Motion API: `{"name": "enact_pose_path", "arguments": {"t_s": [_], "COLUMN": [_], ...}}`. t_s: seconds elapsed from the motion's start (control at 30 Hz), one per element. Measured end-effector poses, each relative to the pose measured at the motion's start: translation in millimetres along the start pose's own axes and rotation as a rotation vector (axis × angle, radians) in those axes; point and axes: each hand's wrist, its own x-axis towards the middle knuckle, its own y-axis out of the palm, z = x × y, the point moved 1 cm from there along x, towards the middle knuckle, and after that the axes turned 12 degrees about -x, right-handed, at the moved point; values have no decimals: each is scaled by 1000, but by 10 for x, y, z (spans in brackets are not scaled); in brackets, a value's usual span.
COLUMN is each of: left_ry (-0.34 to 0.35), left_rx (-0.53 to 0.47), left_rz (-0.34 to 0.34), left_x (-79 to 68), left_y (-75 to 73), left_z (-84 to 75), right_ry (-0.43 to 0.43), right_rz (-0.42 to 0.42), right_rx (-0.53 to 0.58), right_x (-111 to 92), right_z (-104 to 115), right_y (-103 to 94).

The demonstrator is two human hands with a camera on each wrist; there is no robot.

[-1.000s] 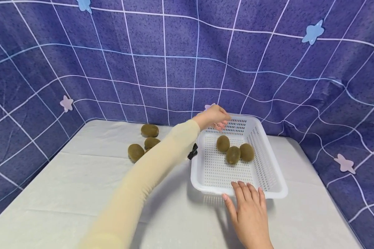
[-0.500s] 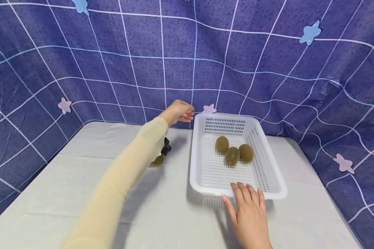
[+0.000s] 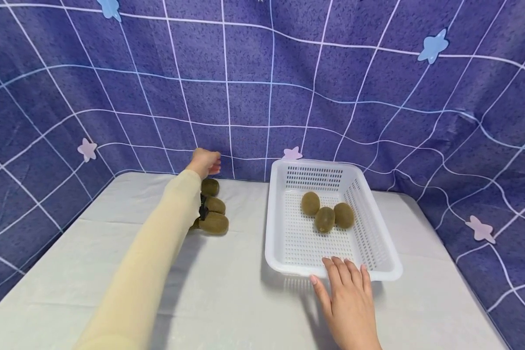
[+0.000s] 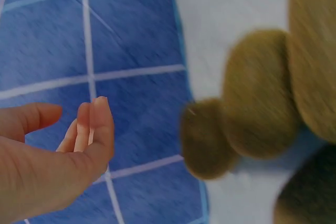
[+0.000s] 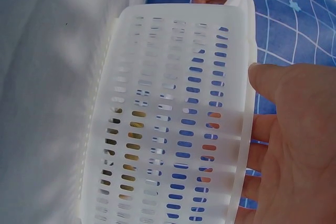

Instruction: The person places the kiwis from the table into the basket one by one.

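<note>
My left hand (image 3: 205, 162) is over the back left of the table, its fingers loosely bent with nothing between them. In the left wrist view, several brown, fuzzy kiwis (image 4: 260, 93) lie beside that hand, apart from it. The sleeve partly hides this kiwi group (image 3: 214, 223) in the head view. My right hand (image 3: 350, 304) holds the near rim of a white plastic basket (image 3: 273, 228), fingers over the inside and thumb on the outer side. Three kiwis (image 3: 325, 219) lie together on the basket's floor. Through the slots in the right wrist view, parts of my right fingers show.
A white cloth covers the table (image 3: 232, 291). Behind it and at both sides hangs a purple-blue curtain (image 3: 249, 97) with grid lines and stars, close to the table's back edge. A black strap (image 3: 203, 206) is on my left wrist.
My left hand has moved left, from above the basket's back corner to over the kiwi group. The right hand stays at the rim, and the three kiwis in the basket have not moved.
</note>
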Motion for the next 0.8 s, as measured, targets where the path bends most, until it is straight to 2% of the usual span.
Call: {"name": "enact_pose_path", "arguments": {"t_s": [0.13, 0.27, 0.33, 0.43, 0.5, 0.57, 0.63, 0.67, 0.8], "left_ry": [-22, -41, -61, -60, -58, -41, -42, -54, -67], "left_rx": [37, 95, 120, 162, 211, 313, 445, 520, 671], "left_rz": [-66, -171, -196, -219, -221, -238, -216, -200, -121], "left_x": [52, 178, 299, 718, 829, 832, 627, 476, 190], "left_y": [-168, -271, -328, -469, -528, -552, -532, -499, -447], "left_z": [100, 196, 248, 446, 516, 549, 485, 432, 371], "right_ry": [2, -3, -6, -10, -10, -11, -12, -12, -9], "right_rz": [7, -1, -8, -13, -9, -7, -6, -6, 6], "right_rx": [0, -1, -2, -6, -8, -10, -11, -12, -13], "right_x": [-5, -2, 4, 13, 15, 16, 17, 17, 11], "right_z": [-3, 0, 1, -2, -3, -4, -3, -2, 3], "right_y": [-5, -12, -14, -15, -16, -15, -15, -14, -17]}}
